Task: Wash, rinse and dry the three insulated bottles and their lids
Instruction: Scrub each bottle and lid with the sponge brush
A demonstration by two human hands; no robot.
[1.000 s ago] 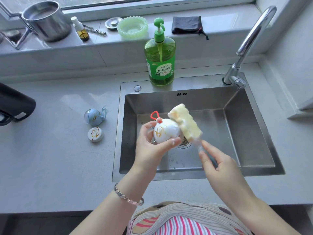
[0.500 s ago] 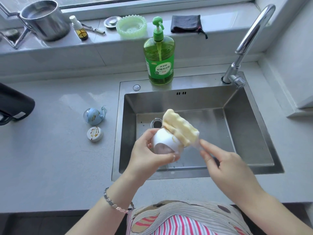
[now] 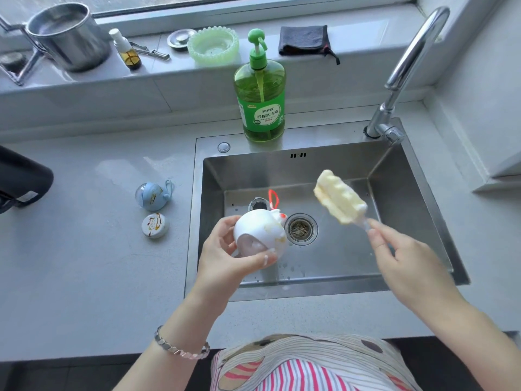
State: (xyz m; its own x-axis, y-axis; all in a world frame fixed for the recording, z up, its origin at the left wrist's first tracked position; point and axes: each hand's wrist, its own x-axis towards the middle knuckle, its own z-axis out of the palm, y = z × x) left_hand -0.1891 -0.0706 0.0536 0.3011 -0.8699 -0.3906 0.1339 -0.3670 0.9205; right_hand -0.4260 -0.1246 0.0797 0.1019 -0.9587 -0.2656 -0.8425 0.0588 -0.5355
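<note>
My left hand (image 3: 225, 256) grips a white rounded bottle lid (image 3: 258, 230) with a red loop, held over the left part of the steel sink (image 3: 423, 221), its open underside turned toward me. My right hand (image 3: 406, 258) holds the clear handle of a yellow sponge brush (image 3: 339, 201), lifted to the right of the lid and not touching it. A pale blue lid (image 3: 153, 194) and a small round white lid (image 3: 155, 225) lie on the grey counter (image 3: 84, 249) left of the sink. No bottle body is clearly in view.
A green dish-soap pump bottle (image 3: 260, 91) stands behind the sink; the tap (image 3: 403, 71) arches at the back right. The sill holds a steel pot (image 3: 67, 35), a small dropper bottle (image 3: 127, 50), a green dish (image 3: 212, 46) and a dark cloth (image 3: 304, 39). A black object (image 3: 22, 179) lies at the left edge.
The sponge brush was rubbing the white lid; it has now pulled away up and to the right. My left hand has turned the lid and lowered it toward the sink's left side.
</note>
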